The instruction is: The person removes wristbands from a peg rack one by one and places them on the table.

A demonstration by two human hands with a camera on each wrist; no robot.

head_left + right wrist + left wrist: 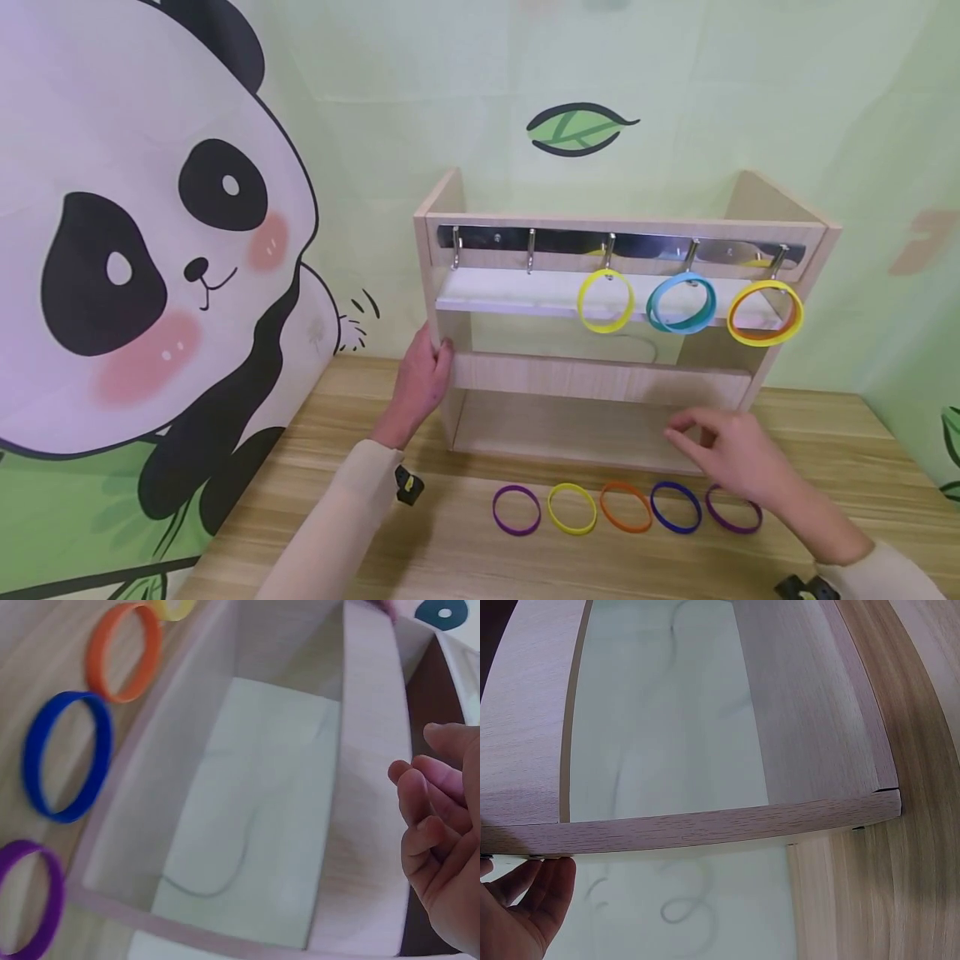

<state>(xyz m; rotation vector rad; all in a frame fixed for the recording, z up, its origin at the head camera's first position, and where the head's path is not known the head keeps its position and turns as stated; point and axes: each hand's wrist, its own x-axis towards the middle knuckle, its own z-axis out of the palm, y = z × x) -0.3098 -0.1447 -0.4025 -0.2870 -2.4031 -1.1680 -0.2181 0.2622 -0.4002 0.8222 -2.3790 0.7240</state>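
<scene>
A small wooden shelf rack (600,380) stands on the table, with a metal hook rail (570,243) across its upper front. My left hand (422,379) grips the edge of its left side panel, thumb at the front. A yellow wristband (582,317), a light blue wristband (655,317) and a yellow wristband with an orange one (797,321) hang from the middle and right hooks. In front of the lower right of the rack, my right hand (738,454) hovers with loosely bent fingers and holds nothing.
On the table (450,558), a row of wristbands lies before the rack: purple (494,515), yellow (551,515), orange (626,527), blue (676,528) and another purple one (735,528) partly behind the right hand. A panda-printed cloth (360,167) hangs behind and to the left.
</scene>
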